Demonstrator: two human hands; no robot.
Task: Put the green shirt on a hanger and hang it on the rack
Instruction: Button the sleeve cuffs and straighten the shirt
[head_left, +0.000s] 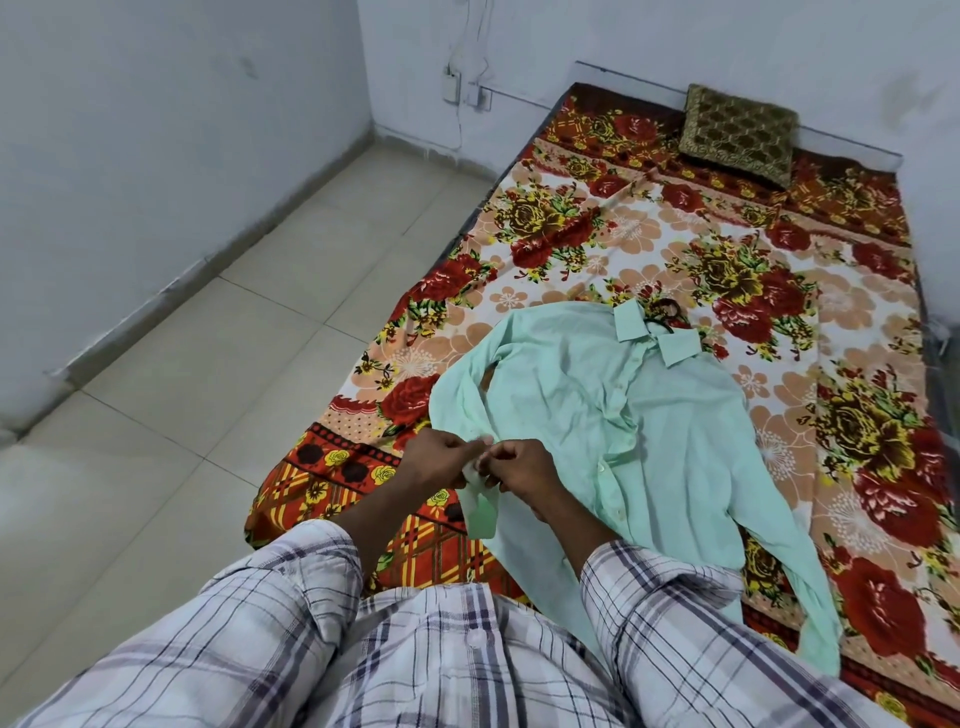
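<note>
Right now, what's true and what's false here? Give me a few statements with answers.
The left hand and right hand both pinch the sleeve cuff of the pale green button-up shirt. True.
The shirt hangs on a rack. False: it lies on the red floral bedsheet.
A brown-gold patterned cushion sits at the bedsheet's far end. True.
The shirt's collar points toward the person. False: its collar points away, toward the cushion.

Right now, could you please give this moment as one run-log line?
green shirt: flat on bedsheet | hanger: hook shows at collar | left hand, right hand: pinch sleeve cuff
</note>
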